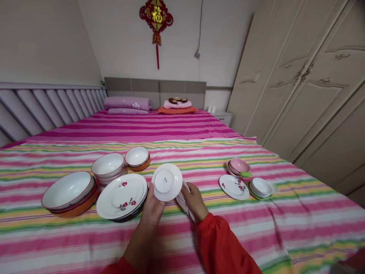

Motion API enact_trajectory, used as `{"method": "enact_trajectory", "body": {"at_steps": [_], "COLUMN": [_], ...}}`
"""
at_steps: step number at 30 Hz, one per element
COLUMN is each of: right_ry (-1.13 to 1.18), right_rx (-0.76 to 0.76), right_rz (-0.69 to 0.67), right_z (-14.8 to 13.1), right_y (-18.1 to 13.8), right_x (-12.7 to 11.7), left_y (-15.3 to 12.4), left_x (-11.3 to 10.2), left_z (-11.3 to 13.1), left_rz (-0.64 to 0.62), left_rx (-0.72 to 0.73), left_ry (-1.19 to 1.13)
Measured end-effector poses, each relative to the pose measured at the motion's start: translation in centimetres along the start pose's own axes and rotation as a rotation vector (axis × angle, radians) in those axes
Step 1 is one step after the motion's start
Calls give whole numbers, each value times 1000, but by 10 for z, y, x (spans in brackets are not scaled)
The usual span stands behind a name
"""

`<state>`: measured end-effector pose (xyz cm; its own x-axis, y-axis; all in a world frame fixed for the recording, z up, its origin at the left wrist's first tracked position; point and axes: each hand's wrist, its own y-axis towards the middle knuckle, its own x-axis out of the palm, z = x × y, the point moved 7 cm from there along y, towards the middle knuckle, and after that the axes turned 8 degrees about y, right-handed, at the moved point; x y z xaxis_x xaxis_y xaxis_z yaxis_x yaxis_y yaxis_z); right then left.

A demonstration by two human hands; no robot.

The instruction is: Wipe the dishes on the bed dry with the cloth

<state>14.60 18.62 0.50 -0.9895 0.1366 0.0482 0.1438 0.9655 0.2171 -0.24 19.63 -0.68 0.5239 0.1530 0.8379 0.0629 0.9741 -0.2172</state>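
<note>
A small white plate (174, 182) is held up with its underside and blue maker's mark facing me. My left hand (153, 207) grips its lower left edge. At the plate's right edge, my right hand (194, 199) is closed on a pale cloth (184, 205), part of which hangs below the fingers. Just left of my left hand lies a stack of plates, the top plate (122, 196) white with red flowers. To the right, a flower-patterned plate (234, 187) rests flat on the striped sheet.
Stacked large bowls (68, 190), medium bowls (108, 166) and small bowls (137, 156) stand on the left. Pink bowls (240, 165) and small white dishes (261, 187) sit at right. Folded bedding (127, 103) lies by the headboard (182, 88); a wardrobe (302, 91) flanks the bed.
</note>
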Motion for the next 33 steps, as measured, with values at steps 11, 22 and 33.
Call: {"method": "enact_trajectory", "body": {"at_steps": [11,22,33], "right_ry": [-548,-398,362], "right_rx": [-568,-424,328], "right_rz": [71,132,-218], "right_z": [-60,-66,-18], "right_y": [-13,-14,-9], "right_x": [-13,-19,7], "left_y": [-1,-12,-13], "left_x": [5,9,24], "left_z": [-19,-4,-11], "left_rz": [-74,-45,-113], "left_rx": [-143,-51,-50], "left_ry": [107,248,110]}}
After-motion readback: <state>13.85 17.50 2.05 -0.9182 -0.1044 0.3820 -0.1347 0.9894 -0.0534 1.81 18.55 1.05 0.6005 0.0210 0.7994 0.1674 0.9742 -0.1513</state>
